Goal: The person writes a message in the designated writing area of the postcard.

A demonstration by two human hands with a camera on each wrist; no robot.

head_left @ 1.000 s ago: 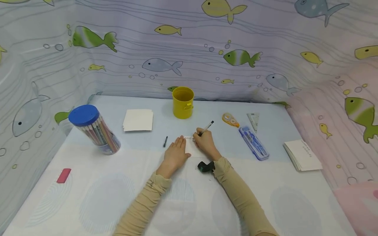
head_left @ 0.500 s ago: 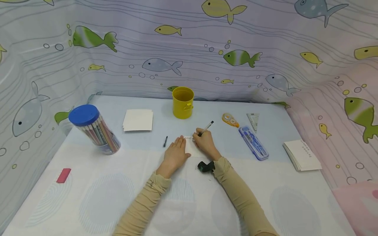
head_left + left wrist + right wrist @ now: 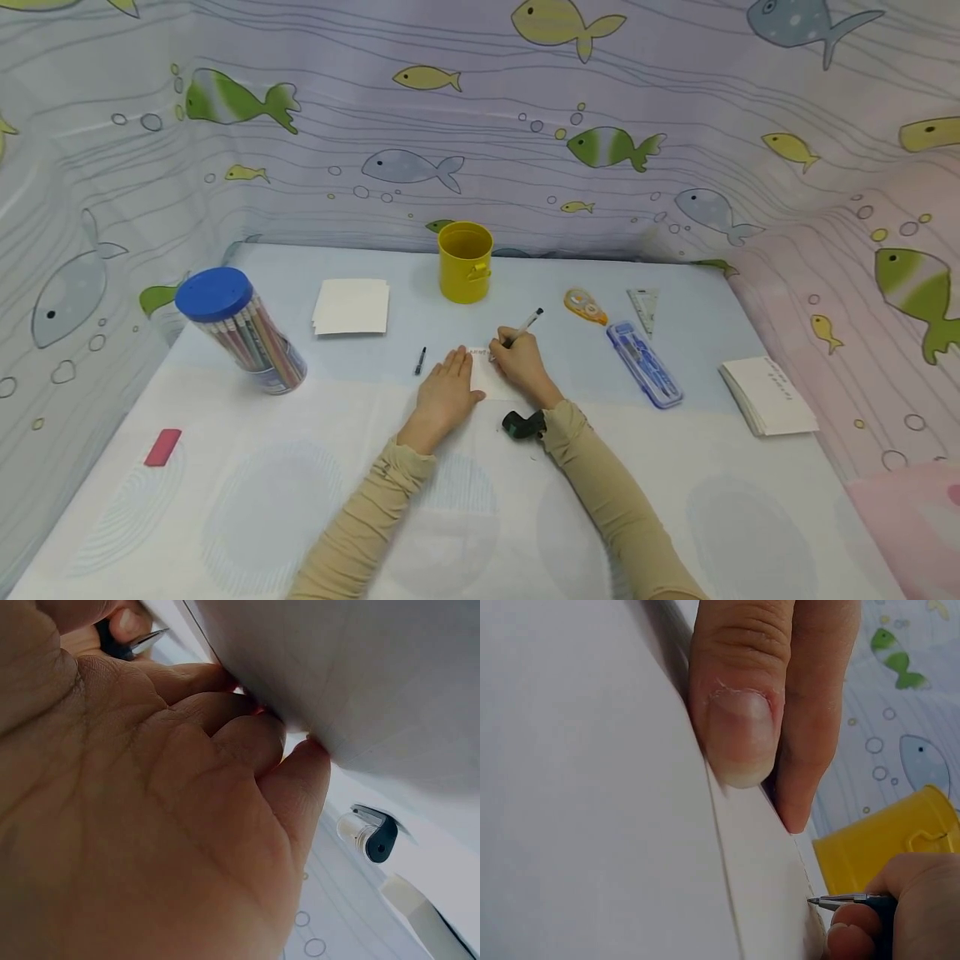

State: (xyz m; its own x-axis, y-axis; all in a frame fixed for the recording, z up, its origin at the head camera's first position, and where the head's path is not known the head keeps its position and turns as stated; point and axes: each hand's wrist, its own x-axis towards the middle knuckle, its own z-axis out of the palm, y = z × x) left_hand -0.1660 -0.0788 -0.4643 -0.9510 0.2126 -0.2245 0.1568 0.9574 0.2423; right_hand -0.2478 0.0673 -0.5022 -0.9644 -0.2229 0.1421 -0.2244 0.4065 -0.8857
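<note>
A small white card (image 3: 486, 375) lies on the table in front of me. My left hand (image 3: 444, 396) lies flat beside it, its straight fingers (image 3: 739, 720) pressing the card's (image 3: 772, 900) left edge. My right hand (image 3: 519, 362) grips a pen (image 3: 525, 325) and sets its tip (image 3: 812, 901) on the top of the card, where a line of small writing shows. A black pen cap (image 3: 420, 360) lies just left of my left hand, also seen close up as the cap (image 3: 369, 834) in the left wrist view.
A yellow cup (image 3: 465, 260) stands behind the card. A stack of white cards (image 3: 351, 306) and a blue-lidded jar of pencils (image 3: 240, 329) are to the left, a pink eraser (image 3: 162, 447) nearer. Right: correction tape (image 3: 586, 305), set square (image 3: 643, 305), blue compass case (image 3: 643, 362), written cards (image 3: 768, 395).
</note>
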